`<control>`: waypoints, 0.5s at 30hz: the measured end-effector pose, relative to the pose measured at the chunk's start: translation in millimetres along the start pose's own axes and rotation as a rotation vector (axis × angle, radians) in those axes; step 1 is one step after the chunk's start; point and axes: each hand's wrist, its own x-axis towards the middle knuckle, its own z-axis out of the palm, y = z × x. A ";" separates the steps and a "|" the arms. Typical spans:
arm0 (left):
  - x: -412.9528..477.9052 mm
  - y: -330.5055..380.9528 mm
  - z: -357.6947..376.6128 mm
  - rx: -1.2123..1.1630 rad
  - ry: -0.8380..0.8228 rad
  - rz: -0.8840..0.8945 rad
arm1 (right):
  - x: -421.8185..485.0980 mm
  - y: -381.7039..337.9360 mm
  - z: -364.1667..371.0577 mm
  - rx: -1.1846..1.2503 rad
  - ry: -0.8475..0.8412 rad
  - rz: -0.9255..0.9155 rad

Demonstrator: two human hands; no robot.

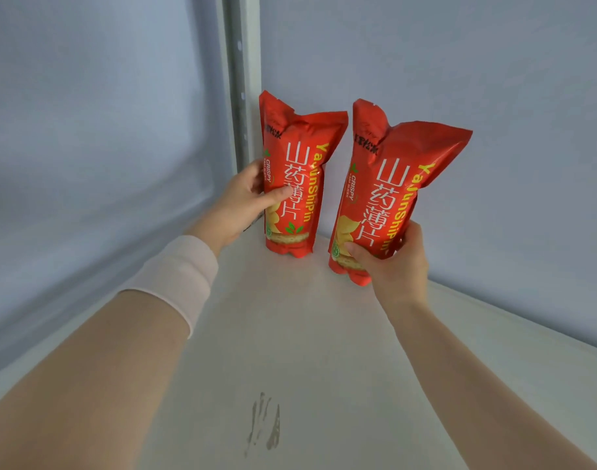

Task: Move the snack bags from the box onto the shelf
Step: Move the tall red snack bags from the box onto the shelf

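Head view: white shelf (307,351), back corner. Left snack bag (297,184) stands upright, base on the shelf, close by the grey post (239,96). Left hand (246,198) grips its side, thumb across the front. Right snack bag (385,198) is just beside it, not touching, leaning right. Right hand (392,262) is curled round its lower end. Cannot tell if its base touches the shelf. Pale cuff (178,276) on left wrist.

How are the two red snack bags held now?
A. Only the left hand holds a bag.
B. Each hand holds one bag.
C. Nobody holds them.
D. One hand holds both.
B: the left hand grips the left bag, and the right hand grips the lower part of the right bag.
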 end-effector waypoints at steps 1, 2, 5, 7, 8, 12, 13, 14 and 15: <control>2.9 -1.6 -0.2 -0.008 0.000 -0.001 | 2.5 2.8 1.2 -0.006 0.007 0.005; 6.1 -3.2 -0.3 -0.010 0.001 -0.001 | 5.1 5.2 2.1 -0.012 0.009 0.011; 13.7 -5.9 -0.4 -0.002 -0.003 -0.002 | 13.7 11.0 5.2 -0.022 -0.013 0.021; 17.2 -6.3 -0.2 0.004 -0.012 -0.010 | 18.9 13.5 6.7 -0.035 -0.029 0.024; 18.5 -6.3 0.0 0.011 -0.016 -0.015 | 20.9 14.2 7.4 -0.043 -0.040 0.030; 21.2 -6.2 -0.6 0.041 -0.032 -0.028 | 23.5 16.5 9.8 -0.038 -0.072 0.051; 20.8 -5.7 -1.0 0.046 -0.037 -0.027 | 23.7 16.6 10.0 -0.052 -0.075 0.054; 19.7 -4.8 -1.6 0.048 -0.045 -0.027 | 23.8 16.2 10.0 -0.067 -0.077 0.057; 17.5 -3.4 -2.5 0.053 -0.057 -0.030 | 24.1 16.1 9.7 -0.080 -0.078 0.062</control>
